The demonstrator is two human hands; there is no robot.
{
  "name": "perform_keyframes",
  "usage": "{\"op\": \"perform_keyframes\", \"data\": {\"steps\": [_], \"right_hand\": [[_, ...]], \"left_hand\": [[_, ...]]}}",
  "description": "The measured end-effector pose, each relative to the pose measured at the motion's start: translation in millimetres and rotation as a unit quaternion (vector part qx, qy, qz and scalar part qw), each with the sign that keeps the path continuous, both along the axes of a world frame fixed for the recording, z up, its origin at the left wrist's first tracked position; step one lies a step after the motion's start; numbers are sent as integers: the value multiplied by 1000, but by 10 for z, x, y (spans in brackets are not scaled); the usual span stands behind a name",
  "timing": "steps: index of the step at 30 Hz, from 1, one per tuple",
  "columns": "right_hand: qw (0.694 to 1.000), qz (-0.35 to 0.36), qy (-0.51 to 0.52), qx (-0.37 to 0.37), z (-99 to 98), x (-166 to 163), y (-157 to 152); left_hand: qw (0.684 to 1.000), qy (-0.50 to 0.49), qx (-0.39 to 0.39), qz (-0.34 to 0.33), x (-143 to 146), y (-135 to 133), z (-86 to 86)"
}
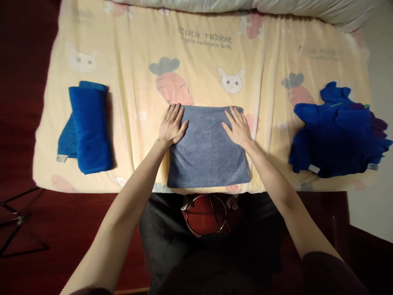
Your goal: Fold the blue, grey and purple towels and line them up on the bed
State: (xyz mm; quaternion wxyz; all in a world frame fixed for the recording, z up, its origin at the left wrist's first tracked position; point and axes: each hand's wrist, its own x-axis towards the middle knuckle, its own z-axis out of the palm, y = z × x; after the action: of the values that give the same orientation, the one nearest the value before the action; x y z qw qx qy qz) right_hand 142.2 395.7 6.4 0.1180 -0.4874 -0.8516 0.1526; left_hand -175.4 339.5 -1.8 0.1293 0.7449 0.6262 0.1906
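Note:
A grey-blue towel [208,151] lies flat and roughly rectangular on the bed, close to its front edge. My left hand [172,126] rests palm down on the towel's far left corner, fingers stretched out. On the far right corner lies my right hand [238,126], also flat with its fingers spread a little. Neither hand grips the cloth. To the left sit folded blue towels [92,131], one laid across another. A loose, crumpled heap of blue cloths [337,131] is at the right, with some purple cloth [379,123] along its edge.
Under everything is a yellow sheet [132,49] printed with carrots and rabbits. White bedding [215,5] runs along the back. Below the front edge I see a round metal stool frame [206,234] between my legs. Black tripod legs [20,221] stand on the floor at left.

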Motion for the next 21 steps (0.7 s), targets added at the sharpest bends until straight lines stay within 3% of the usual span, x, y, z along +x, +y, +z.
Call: {"op": "perform_keyframes", "data": {"steps": [3, 6, 12, 17, 21], "right_hand": [[998, -55, 0, -6, -62, 137, 154], [997, -81, 9, 14, 17, 46, 101], [1000, 9, -12, -10, 107, -119, -517], [999, -33, -15, -26, 150, -79, -771], [998, 41, -29, -43, 249, -139, -1301]], "left_hand": [[1000, -2, -11, 12, -104, 127, -22], [999, -3, -8, 35, 29, 104, 47], [999, -19, -8, 24, 313, -382, 53], [999, -26, -15, 40, 350, -587, 176], [1000, -13, -23, -12, 597, -1092, 267]]}}
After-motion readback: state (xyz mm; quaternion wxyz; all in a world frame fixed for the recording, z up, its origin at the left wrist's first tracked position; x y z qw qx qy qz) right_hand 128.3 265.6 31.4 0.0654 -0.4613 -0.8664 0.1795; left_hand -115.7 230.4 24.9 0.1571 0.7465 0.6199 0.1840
